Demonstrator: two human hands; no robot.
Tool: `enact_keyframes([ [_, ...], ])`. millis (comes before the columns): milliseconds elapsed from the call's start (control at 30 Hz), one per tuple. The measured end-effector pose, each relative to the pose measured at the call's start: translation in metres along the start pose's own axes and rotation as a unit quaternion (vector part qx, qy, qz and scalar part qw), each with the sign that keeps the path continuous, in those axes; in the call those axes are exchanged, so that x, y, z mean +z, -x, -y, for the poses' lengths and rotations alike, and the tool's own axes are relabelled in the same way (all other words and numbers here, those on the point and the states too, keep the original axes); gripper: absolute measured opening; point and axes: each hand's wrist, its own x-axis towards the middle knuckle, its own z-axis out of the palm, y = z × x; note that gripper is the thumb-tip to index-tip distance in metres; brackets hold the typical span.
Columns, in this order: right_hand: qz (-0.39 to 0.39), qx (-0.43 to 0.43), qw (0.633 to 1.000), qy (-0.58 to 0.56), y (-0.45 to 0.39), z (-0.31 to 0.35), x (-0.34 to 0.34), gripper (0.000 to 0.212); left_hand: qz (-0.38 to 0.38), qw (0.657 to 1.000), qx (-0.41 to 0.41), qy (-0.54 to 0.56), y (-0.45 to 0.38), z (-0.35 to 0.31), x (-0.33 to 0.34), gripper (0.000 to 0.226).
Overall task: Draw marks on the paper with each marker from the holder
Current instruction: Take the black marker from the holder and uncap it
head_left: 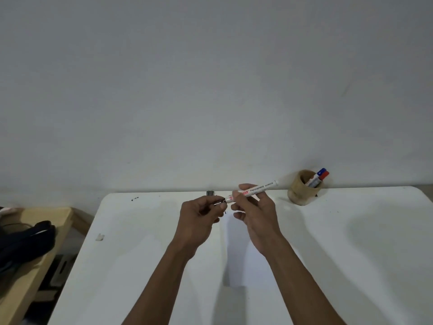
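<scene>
My right hand [254,214] grips a white permanent marker [257,188] by its barrel, held level above the table with its tip end pointing left. My left hand [199,216] pinches the dark cap [216,202] at that tip end; whether the cap is on or just off the tip is hard to tell. A sheet of white paper [243,266] lies on the white table [140,242] under my hands, partly hidden by my right forearm. A tan round holder [301,192] stands at the back right with a blue-capped marker [321,172] and a red-capped marker [325,175] in it.
A small dark object [210,193] sits at the table's back edge. A torn scrap [100,237] lies near the left edge. Left of the table stands a wooden bench [35,273] with dark cloth [25,242] on it. A plain wall rises behind.
</scene>
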Motion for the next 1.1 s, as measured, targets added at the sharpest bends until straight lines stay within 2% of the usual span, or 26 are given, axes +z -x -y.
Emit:
enact_keyframes([
  [67,0.001,-0.008,1.000,-0.006,-0.003,0.001,-0.003,0.011,0.009,1.000,0.006,0.009,-0.002,-0.001,0.000,0.016],
  [233,0.014,-0.014,1.000,-0.001,-0.014,-0.002,-0.015,0.023,0.023,0.999,0.026,-0.018,-0.014,-0.002,0.005,0.012],
  [367,0.028,-0.020,0.999,0.006,-0.025,-0.007,-0.028,0.016,0.040,0.999,0.011,-0.030,-0.023,0.000,0.009,0.008],
  [500,0.041,-0.015,0.999,-0.010,-0.035,-0.017,-0.040,0.018,0.051,0.998,-0.029,-0.023,-0.032,0.008,0.015,0.012],
  [600,0.055,-0.017,0.998,-0.017,-0.044,-0.023,-0.046,0.011,0.049,0.996,-0.080,0.006,-0.040,0.014,0.021,0.018],
  [700,0.006,-0.012,0.994,-0.105,-0.060,-0.018,-0.061,0.013,0.003,0.990,-0.140,0.019,-0.047,0.026,0.010,0.019],
  [767,-0.020,-0.029,0.994,-0.105,-0.072,-0.009,-0.081,0.007,-0.029,0.986,-0.144,-0.079,-0.053,0.042,-0.005,0.012],
  [867,-0.033,-0.049,0.998,-0.037,-0.078,-0.005,-0.102,0.004,-0.079,0.952,-0.140,-0.262,-0.065,0.061,-0.013,0.005],
  [967,-0.041,-0.044,0.998,0.005,-0.076,-0.016,-0.103,0.017,-0.120,0.927,-0.122,-0.333,-0.081,0.073,0.000,0.010],
  [1100,-0.029,-0.033,0.999,0.015,-0.069,-0.033,-0.102,0.011,-0.123,0.913,-0.114,-0.372,-0.102,0.092,0.010,0.011],
])
